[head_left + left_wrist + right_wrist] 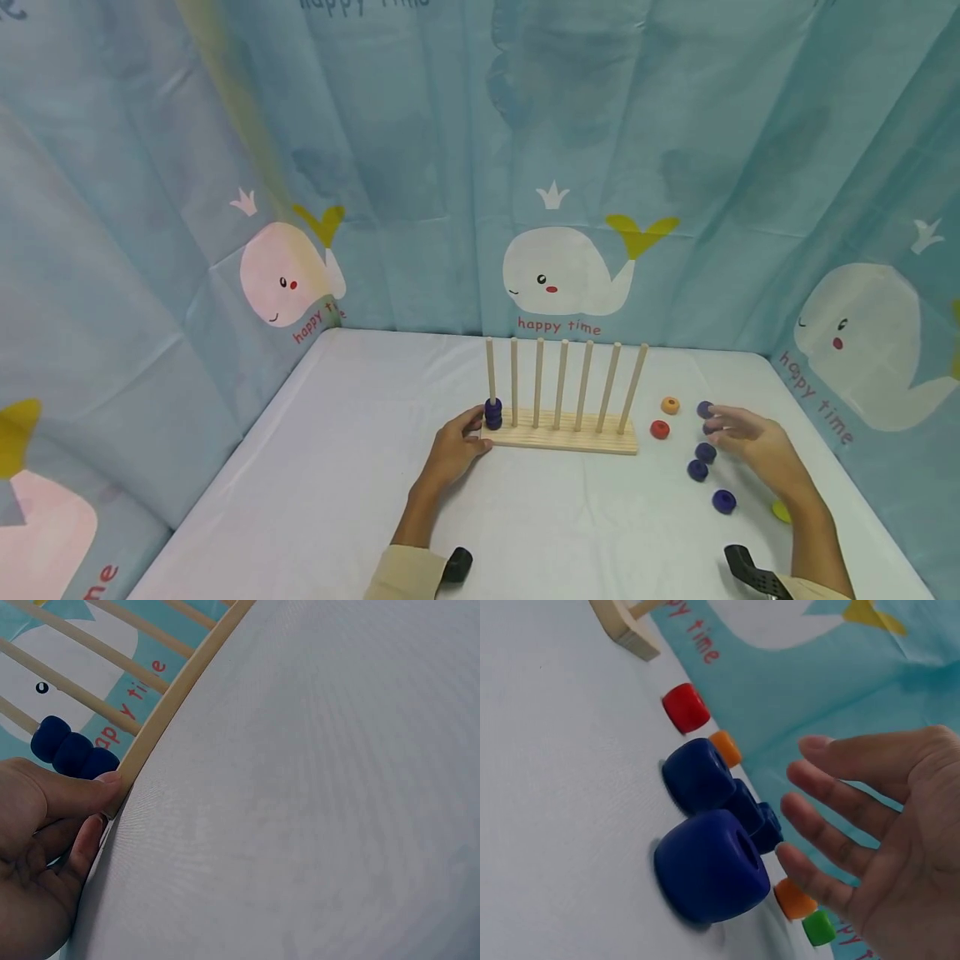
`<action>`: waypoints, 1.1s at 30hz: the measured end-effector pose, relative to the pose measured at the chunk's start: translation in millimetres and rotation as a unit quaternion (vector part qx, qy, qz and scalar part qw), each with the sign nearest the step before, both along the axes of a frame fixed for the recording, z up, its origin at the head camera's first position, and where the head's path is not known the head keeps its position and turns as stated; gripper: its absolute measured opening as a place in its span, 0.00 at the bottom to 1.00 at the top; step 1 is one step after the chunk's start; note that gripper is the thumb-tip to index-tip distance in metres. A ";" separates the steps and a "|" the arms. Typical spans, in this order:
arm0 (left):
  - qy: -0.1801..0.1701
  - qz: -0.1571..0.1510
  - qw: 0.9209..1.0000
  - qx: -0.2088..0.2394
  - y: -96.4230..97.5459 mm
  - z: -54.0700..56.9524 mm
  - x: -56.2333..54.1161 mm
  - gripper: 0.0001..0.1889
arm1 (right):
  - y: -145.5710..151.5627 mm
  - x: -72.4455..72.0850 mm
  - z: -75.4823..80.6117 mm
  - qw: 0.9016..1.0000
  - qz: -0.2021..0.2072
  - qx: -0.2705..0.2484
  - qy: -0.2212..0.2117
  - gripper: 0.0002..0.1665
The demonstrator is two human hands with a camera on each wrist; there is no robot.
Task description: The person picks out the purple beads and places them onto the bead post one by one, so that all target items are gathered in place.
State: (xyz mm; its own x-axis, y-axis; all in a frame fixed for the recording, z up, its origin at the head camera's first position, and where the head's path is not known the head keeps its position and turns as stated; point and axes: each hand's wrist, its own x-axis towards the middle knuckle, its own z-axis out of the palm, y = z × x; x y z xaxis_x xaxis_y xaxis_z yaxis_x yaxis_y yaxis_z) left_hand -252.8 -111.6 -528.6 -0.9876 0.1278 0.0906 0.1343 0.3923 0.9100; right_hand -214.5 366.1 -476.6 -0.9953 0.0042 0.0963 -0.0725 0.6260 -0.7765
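Note:
A wooden peg rack (577,440) with several upright pegs stands on the table. Dark blue beads (492,414) are stacked on its leftmost peg; the left wrist view shows three blue beads (73,754). My left hand (450,450) grips the left end of the rack's base, thumb on the front edge. My right hand (757,446) hovers over loose blue beads on the right, its fingers spread and slightly bent, with nothing in them. Partly covered by it is one blue bead. Nearest the right wrist camera lies a large-looking blue bead (705,870), apart from the fingers.
Between rack and right hand lie a red bead (659,429) and an orange bead (670,405). A yellow piece (782,510) shows partly behind the right forearm. Another orange bead (793,898) and a green bead (819,928) lie beyond the right fingers. A whale-print curtain (420,167) surrounds the table.

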 end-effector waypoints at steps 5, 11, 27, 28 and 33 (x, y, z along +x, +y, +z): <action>-0.001 0.003 1.000 0.001 -0.2 -0.1 -0.5 0.33 | 2.9 -2.9 -4.9 0.999 0.014 0.009 -0.030 0.39; 0.002 0.002 1.000 0.001 -0.2 0.6 -0.6 0.33 | 7.1 -6.4 -12.2 0.999 0.019 0.029 -0.043 0.40; 0.009 -0.007 1.000 0.008 -0.1 0.6 -0.9 0.32 | 7.2 -6.8 -20.2 0.997 0.017 0.019 -0.068 0.42; 0.008 -0.007 1.000 0.009 -0.2 0.5 -0.6 0.32 | 7.7 -6.8 -20.6 0.997 0.018 0.019 -0.068 0.42; 0.009 -0.008 1.000 0.009 -0.6 1.8 1.5 0.32 | 8.4 -5.8 -22.6 0.996 0.020 0.016 -0.086 0.40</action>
State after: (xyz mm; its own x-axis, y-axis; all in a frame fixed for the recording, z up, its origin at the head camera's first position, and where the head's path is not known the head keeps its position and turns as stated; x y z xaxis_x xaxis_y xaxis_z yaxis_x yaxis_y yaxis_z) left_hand -251.3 -112.2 -526.8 -0.9835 0.1425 0.1114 0.1576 0.3729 0.9144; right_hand -220.3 374.5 -499.2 -0.9964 -0.0368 -0.0759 0.0338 0.6501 -0.7591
